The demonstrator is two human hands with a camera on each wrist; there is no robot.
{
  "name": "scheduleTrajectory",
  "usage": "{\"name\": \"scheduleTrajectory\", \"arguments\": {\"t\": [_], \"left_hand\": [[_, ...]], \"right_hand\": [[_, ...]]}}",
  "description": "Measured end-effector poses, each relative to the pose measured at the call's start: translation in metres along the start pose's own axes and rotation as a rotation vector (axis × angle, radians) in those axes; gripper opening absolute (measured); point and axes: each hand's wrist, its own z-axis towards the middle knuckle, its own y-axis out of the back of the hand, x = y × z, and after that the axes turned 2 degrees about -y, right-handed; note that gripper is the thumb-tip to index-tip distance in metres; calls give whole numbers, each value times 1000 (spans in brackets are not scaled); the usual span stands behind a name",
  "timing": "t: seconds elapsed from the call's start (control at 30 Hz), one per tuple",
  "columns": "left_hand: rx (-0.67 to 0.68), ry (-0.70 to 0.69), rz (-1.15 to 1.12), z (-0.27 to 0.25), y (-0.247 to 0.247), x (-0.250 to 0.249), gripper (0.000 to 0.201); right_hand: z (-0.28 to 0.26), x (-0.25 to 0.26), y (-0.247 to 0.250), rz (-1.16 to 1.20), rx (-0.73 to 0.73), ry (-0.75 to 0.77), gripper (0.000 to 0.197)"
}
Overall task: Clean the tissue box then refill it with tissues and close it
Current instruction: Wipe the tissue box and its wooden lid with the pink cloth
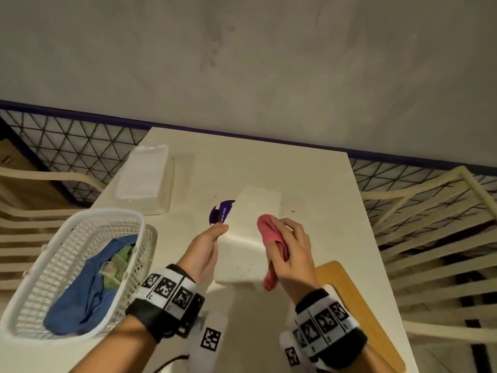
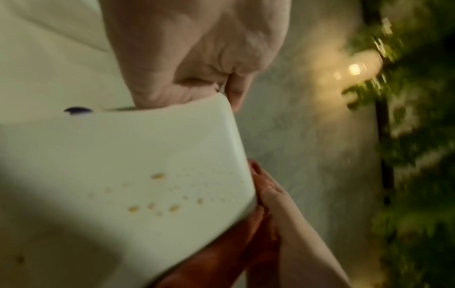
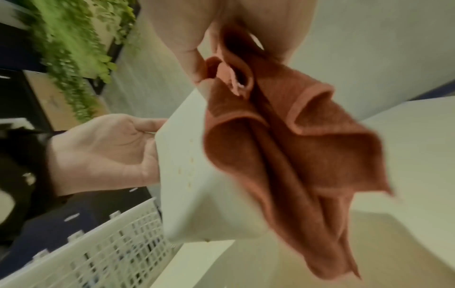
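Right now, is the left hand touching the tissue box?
Touching. The left wrist view shows the left hand gripping the tissue box at its edge; the head view agrees.

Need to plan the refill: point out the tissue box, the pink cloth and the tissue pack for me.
tissue box (image 1: 243,254): head view, its bare top face.
pink cloth (image 1: 271,232): head view, the bunched part in the right hand.
tissue pack (image 1: 145,181): head view, top of the clear wrapper.

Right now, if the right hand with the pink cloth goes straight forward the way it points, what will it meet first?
Most likely the top face of the white tissue box. The right hand grips the pink cloth just over it, so the cloth would touch first. Whether it already touches is unclear.
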Motion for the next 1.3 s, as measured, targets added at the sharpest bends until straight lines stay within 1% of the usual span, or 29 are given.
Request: {"name": "scheduleTrajectory", "arguments": {"t": [0.07,0.13,0.17,0.23,0.3,0.33,0.4,0.47,0.53,0.57,0.6,0.67,0.7,0.73,0.8,0.83,0.87,0.93,0.97,1.0,1.03,1.07,1.13,1.17,1.23,1.3], "left_hand": [[-50,11,-125,-6,4,1,39],[-23,4,-124,-17,7,-3,39],[-5,-9,-98,-23,7,-8,38],[-7,-47,14,-33,8,-18,35],[-31,-124,142,-39,13,-25,32],[-42,-155,180,-43,16,-29,31],[-50,-206,212,-49,20,-33,30],[-63,-236,211,-53,18,-36,31],[-71,-246,221,-54,15,-38,34],[-64,-237,233,-54,14,-39,38],[-68,-237,241,-53,14,-40,43],[-86,-205,175,-53,16,-43,42],[-94,-193,124,-54,17,-46,42],[-101,-180,76,-53,18,-48,46],[-108,-163,38,-51,18,-50,69],[-109,-160,43,-51,16,-50,74],[-116,-165,63,-53,13,-51,74],[-133,-169,66,-52,13,-50,81],[-138,-165,51,-54,12,-51,84],[-150,-159,40,-52,15,-51,79],[-150,-151,26,-53,17,-53,68],[-142,-135,16,-52,18,-53,61],[-140,-129,41,-50,19,-52,62],[-144,-145,72,-51,18,-52,62],[-147,-174,76,-53,16,-52,62],[-160,-182,29,-52,18,-52,55]], "right_hand": [[-5,11,-5,-85,3,137,40],[-7,24,-9,-190,-33,301,36],[-7,31,-11,-236,-33,355,36],[-5,43,-15,-291,51,405,40],[4,45,-13,-291,144,471,38],[11,44,-9,-280,153,494,35],[21,43,-3,-242,101,468,34],[22,50,-8,-239,63,507,31],[18,61,-22,-271,112,578,30],[20,65,-28,-268,144,569,31],[26,68,-31,-253,154,523,32],[41,68,-31,-224,71,404,35],[41,66,-30,-229,23,370,36],[36,67,-30,-241,5,368,37],[18,72,-35,-250,41,454,35],[14,72,-38,-247,68,494,35],[18,72,-40,-238,97,497,35],[39,69,-41,-189,111,405,39],[49,67,-40,-172,74,358,42],[51,65,-39,-178,32,340,43],[46,64,-39,-196,7,347,43],[37,66,-41,-221,5,392,42],[23,74,-44,-251,42,513,37],[26,79,-45,-255,69,532,36],[47,84,-43,-254,83,452,31],[64,80,-38,-269,1,338,23]]}}
